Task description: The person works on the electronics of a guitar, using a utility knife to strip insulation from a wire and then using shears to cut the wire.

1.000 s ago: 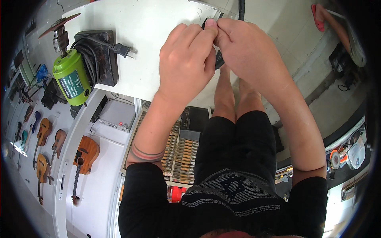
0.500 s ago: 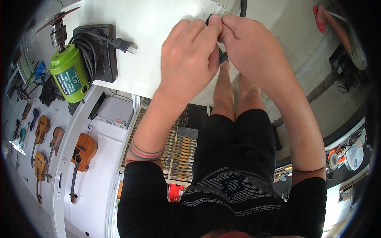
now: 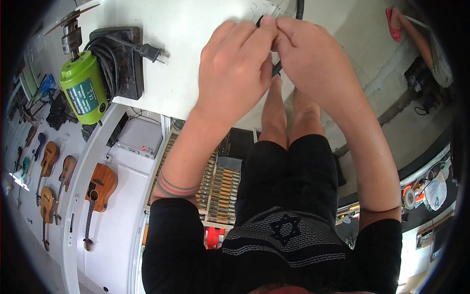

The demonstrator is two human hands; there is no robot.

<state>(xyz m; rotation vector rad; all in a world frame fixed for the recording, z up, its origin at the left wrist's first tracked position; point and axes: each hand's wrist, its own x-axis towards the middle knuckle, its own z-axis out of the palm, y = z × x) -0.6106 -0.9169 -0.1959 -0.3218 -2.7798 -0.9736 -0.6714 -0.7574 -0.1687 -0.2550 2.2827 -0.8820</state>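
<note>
My left hand [image 3: 236, 73] and my right hand [image 3: 316, 61] meet above the edge of a white tabletop [image 3: 181, 44]. Both are closed in a pinch, fingertips touching. A small dark piece [image 3: 260, 20] peeks out by the left fingertips; the rest of what they hold is hidden behind the hands. A thick black cable or hose [image 3: 299, 9] runs behind my right hand. It shows again as a short dark stretch [image 3: 277, 68] between the hands; whether either hand grips it cannot be seen.
Left on the tabletop are a green motor tool [image 3: 84, 90] with a chuck and thin disc, and a black box [image 3: 131, 78] with coiled cord and plug [image 3: 151, 52]. A tray of wooden-handled tools [image 3: 223, 193] sits below. Guitars [image 3: 103, 183] hang left. Another person's red shoe [image 3: 393, 24] is at far right.
My hands stay pinched together, shifting only slightly. The dark piece by the left fingertips looks a little different in shape. The surroundings slide slightly left in view.
</note>
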